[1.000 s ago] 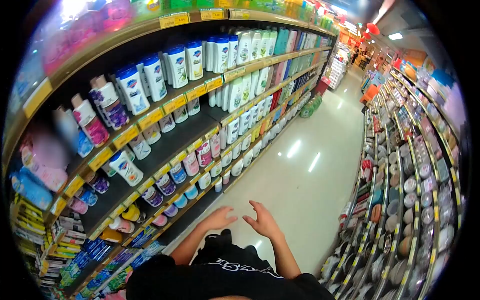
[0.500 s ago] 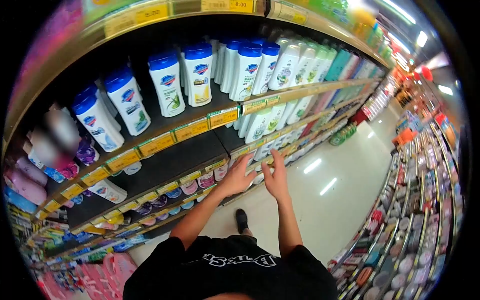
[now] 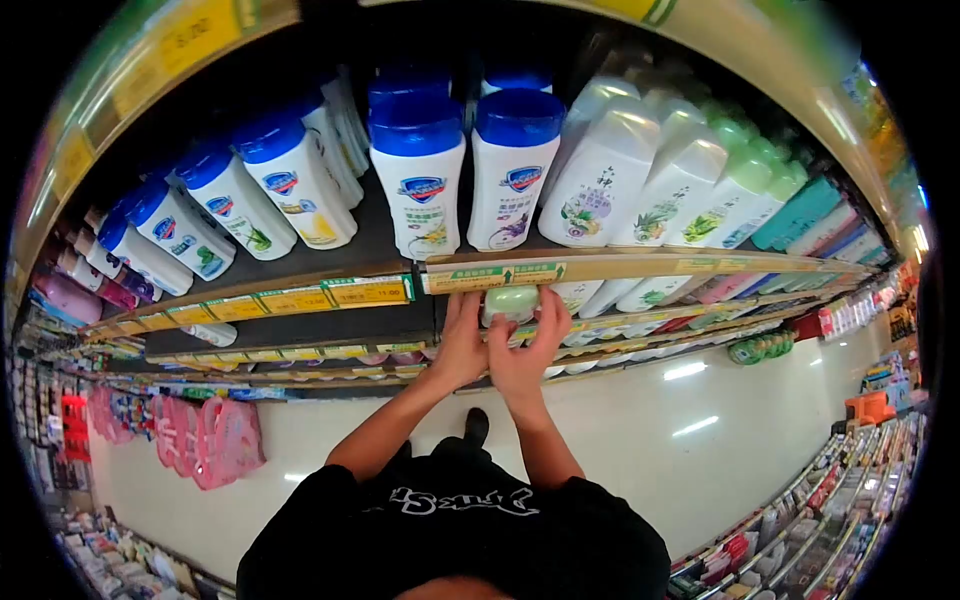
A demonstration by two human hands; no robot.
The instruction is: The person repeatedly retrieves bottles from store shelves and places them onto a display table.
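Note:
A bottle with a pale green cap (image 3: 512,301) stands on the lower shelf, just under the upper shelf's price rail. My left hand (image 3: 461,345) is closed against its left side, the fingertips partly hidden beneath the rail. Around its right side curl the fingers of my right hand (image 3: 530,355), thumb in front. Most of the bottle's body is hidden by my hands. Directly above are white bottles with blue caps (image 3: 418,175) and a white bottle with a purple flower print (image 3: 600,175). More white bottles (image 3: 655,292) line the lower shelf to the right.
The price rail (image 3: 490,275) runs close over my hands. Further shelf tiers lie below. Pink bags (image 3: 228,440) hang at the lower left. Across the aisle floor (image 3: 650,420), another stocked shelf (image 3: 830,500) stands at the right. Green packs (image 3: 760,346) sit on the floor.
My hands have moved in from over the aisle to the lower shelf and closed around a green-capped bottle. The view has turned right and come closer to the shelves.

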